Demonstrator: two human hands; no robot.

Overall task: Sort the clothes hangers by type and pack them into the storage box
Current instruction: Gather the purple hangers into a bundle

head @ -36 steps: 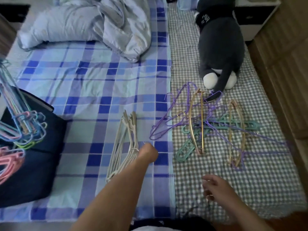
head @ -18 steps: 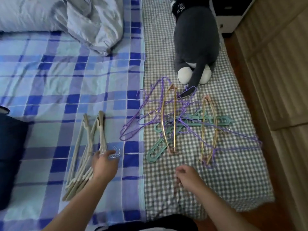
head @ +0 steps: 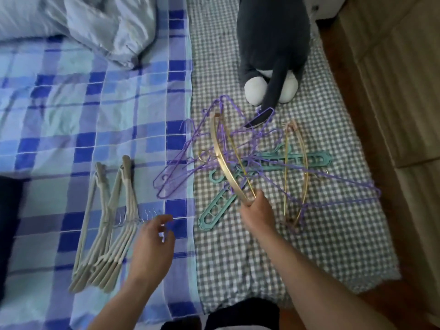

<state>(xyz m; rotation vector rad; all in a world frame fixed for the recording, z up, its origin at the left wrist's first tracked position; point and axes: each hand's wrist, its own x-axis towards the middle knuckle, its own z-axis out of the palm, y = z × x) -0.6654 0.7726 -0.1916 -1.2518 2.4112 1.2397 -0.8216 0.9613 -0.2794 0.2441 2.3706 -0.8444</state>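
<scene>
Two hands worked over the bed. The right hand (head: 256, 211) gripped the near end of a gold hanger (head: 222, 158) atop the tangle of purple wire hangers (head: 181, 172) and teal hangers (head: 295, 159) on the checked cloth (head: 333, 234) toward the bed's right edge. The left hand (head: 152, 246) hovered loosely curled, holding nothing, beside the stacked beige hangers (head: 107, 225) on the blue plaid sheet (head: 71, 115).

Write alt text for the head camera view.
The right hand grips the near end of a gold hanger in a tangle of purple wire hangers and teal hangers on a bed. The left hand hovers open beside stacked beige hangers.
</scene>
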